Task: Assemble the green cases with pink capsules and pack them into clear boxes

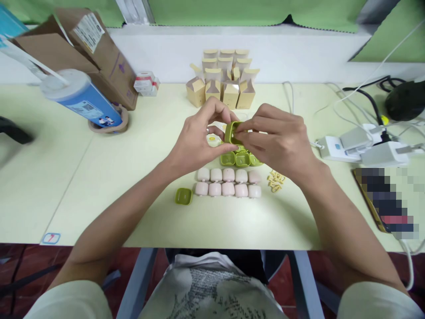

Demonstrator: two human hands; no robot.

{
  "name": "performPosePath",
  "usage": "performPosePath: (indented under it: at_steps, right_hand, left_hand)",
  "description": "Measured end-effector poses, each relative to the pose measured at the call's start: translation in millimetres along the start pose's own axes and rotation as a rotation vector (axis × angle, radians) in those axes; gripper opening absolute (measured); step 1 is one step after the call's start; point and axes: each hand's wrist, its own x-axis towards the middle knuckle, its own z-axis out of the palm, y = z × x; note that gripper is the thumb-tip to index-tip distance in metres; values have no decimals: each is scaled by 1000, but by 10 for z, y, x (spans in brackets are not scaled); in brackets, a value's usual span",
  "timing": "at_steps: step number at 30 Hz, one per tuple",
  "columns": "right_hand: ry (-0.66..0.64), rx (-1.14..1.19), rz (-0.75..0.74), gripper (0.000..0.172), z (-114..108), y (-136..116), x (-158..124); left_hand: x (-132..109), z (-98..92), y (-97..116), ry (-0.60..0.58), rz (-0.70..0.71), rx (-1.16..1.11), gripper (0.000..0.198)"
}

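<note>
My left hand [199, 139] and my right hand [277, 141] meet above the middle of the table, both pinching one small green case [231, 132] held on edge. Directly below them lie more green cases [241, 158] in a short row. In front of those sit two rows of small pale pink rounded pieces [228, 182]. One green case [183, 196] lies alone to the left of the pink rows. A little heap of yellow bits [275, 181] lies to their right. A white round piece [212, 140] with a yellow spot shows under my left hand.
Several open tan cartons [222, 82] stand at the back. A blue-and-white cylinder [79, 98] and brown cardboard boxes [83, 48] fill the back left. White chargers and cables [361, 148] lie at the right, a blurred flat item [388, 199] near the front right edge.
</note>
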Motion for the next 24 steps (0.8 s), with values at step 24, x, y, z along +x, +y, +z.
performPosePath:
  at_steps: [24]
  right_hand:
    - [156,502,364,20,-125,-166,61]
  left_hand:
    - [71,-181,-35,43,-72,-144,70]
